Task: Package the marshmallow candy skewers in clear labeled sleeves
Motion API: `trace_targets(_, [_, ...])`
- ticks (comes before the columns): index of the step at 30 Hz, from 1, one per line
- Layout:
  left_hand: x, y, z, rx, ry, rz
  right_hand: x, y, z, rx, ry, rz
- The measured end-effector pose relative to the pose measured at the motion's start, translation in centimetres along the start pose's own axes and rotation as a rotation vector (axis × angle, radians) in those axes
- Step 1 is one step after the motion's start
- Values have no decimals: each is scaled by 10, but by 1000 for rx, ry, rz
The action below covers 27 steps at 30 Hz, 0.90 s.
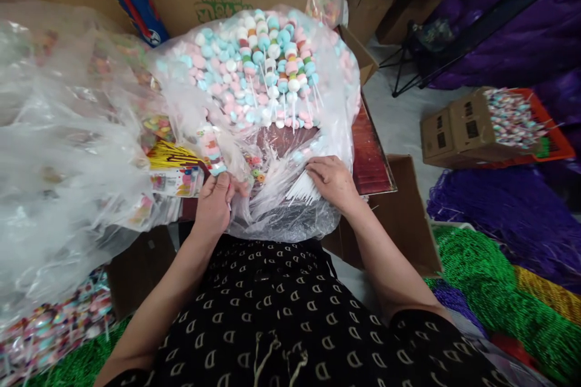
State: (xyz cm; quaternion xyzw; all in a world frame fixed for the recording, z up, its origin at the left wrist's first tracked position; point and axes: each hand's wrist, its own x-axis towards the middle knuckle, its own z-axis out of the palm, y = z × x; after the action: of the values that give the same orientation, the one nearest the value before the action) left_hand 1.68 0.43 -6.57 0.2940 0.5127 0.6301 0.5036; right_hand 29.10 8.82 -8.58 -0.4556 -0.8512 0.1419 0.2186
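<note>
My left hand (216,201) is closed round the lower end of a marshmallow skewer (211,148) in a clear wrapper, its pink, white and blue pieces standing above my fingers. Beside it lie yellow twist ties (170,155) and a stack of printed bags (175,182). At the right, my right hand (332,181) has its fingers curled over a bundle of white sticks (303,188) on the clear plastic; the fingertips are partly hidden. Further back, several unwrapped marshmallow skewers (284,63) rest on loose pink, blue and white marshmallows (218,75) in a large clear bag.
Large clear bags (59,151) fill the left, with colourful candy showing through. A red-brown table edge (370,145) shows at right, above an open cardboard box (399,217). On the floor stand boxes of wrapped candy (476,124), green bead strands (499,278) and a folding chair (431,51).
</note>
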Motion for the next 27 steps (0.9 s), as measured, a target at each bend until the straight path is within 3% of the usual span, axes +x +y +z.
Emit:
trace_targets(4, [-11,5,-8,-13,0,-20,-2,3,-4,24,28,-21])
trace_targets(7, [-22,8,-9,-14,-15,-10,5,-11,-14,113,121,14])
trace_targets(10, [-25,16,-11,-51,-5,30,22,-48,-22,309,192,49])
trace_targets(12, [-23,25,-16,-92,37,75,38,-84,-18,439,139,21])
trace_targets(16, [-17,45,-38,-156,152,183,79,-154,17,532,-100,-172])
trace_targets(19, [-17,51,-56,-163,203,216,113,-186,53,434,-320,-229])
trace_targets(22, [-18,50,-70,-189,234,217,142,-197,80,231,-418,-197])
trace_targets(27, [-18,44,-81,-200,266,187,169,-198,103,-113,-458,-157])
